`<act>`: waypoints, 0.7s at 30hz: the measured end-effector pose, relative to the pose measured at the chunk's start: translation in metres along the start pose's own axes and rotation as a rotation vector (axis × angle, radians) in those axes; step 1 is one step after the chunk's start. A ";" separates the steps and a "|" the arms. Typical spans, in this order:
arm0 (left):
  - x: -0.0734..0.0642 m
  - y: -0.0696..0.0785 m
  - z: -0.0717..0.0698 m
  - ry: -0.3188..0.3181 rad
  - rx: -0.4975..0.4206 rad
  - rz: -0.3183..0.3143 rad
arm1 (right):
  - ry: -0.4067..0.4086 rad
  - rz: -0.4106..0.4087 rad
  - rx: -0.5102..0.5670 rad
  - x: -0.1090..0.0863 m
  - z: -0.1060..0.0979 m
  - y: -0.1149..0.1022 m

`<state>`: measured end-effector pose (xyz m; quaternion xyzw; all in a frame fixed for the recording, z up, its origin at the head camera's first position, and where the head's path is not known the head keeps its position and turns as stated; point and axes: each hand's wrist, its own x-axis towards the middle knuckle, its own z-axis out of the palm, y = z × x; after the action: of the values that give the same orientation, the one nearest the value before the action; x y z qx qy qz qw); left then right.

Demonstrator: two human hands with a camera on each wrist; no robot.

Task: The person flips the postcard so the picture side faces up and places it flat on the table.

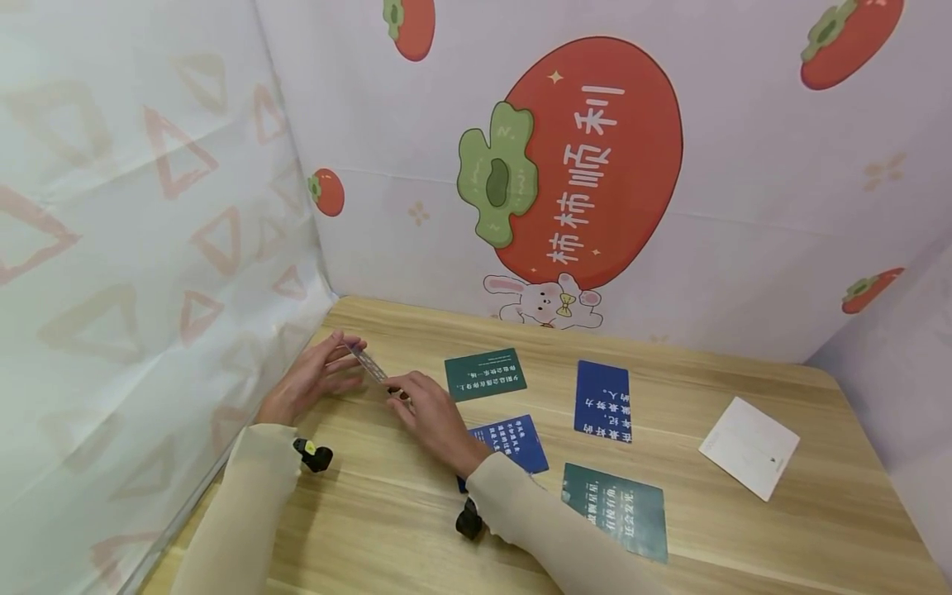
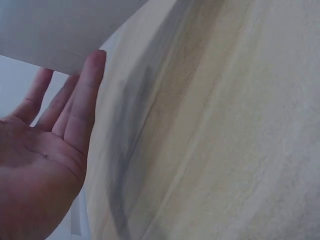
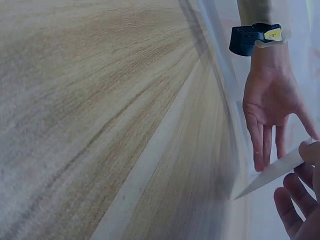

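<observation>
A thin card is tilted up above the left part of the table. My right hand pinches its near end between thumb and fingers. At the far end, my left hand has its fingertips right at the card's edge, palm turned toward it. In the left wrist view the card's pale underside covers the upper left, and the left fingers reach up straight beside it. Seen from the right wrist, the card is nearly edge-on, with the right fingers at one end.
On the wooden table lie a green card, a blue card, another blue card partly behind the right hand, a second green card and a white card. Printed cloth walls border the left and back.
</observation>
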<state>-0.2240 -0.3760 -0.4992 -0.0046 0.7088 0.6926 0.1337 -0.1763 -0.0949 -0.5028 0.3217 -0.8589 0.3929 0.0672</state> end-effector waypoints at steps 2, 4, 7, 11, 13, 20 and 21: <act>0.000 -0.001 0.000 -0.014 -0.026 0.027 | -0.007 0.022 0.011 0.000 0.000 0.000; 0.000 -0.002 -0.001 -0.026 -0.046 0.052 | -0.015 0.046 0.021 -0.001 0.001 0.001; -0.001 -0.002 -0.001 -0.050 -0.055 0.080 | -0.036 0.082 0.025 -0.001 0.003 0.004; 0.000 -0.003 -0.001 -0.085 -0.050 0.109 | -0.082 0.137 0.064 -0.002 0.006 0.006; 0.000 -0.004 -0.001 -0.098 -0.055 0.116 | -0.106 0.165 0.095 -0.003 0.006 0.006; 0.000 -0.008 -0.001 -0.114 -0.108 0.129 | -0.142 0.187 0.130 -0.005 0.006 0.006; 0.000 -0.009 -0.001 -0.113 -0.126 0.132 | -0.143 0.185 0.128 -0.005 0.006 0.006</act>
<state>-0.2223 -0.3777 -0.5076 0.0726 0.6540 0.7422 0.1271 -0.1757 -0.0940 -0.5130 0.2720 -0.8607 0.4274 -0.0515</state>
